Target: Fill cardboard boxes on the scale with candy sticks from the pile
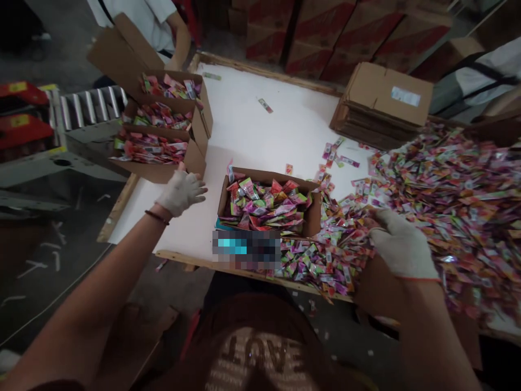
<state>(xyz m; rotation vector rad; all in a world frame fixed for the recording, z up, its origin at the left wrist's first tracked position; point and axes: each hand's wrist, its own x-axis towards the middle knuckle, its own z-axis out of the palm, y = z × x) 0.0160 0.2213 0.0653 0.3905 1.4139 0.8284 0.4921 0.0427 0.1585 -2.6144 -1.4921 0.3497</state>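
Observation:
My left hand [181, 191], in a white glove, hovers above the white table with fingers spread, just beside the nearest of three filled cardboard boxes [157, 155] at the left. My right hand [401, 244], also gloved, rests palm down on the big heap of colourful small sachets [448, 201], fingers curled into the pile. Between my hands stands an open cardboard box [266, 203] full of the same sachets.
A stack of flat cardboard boxes [382, 106] lies at the table's far right. Another person in white stands behind the left boxes [146, 21]. A metal roller conveyor [89, 106] sits at the left. Red cartons [325, 32] are stacked behind the table [260, 125].

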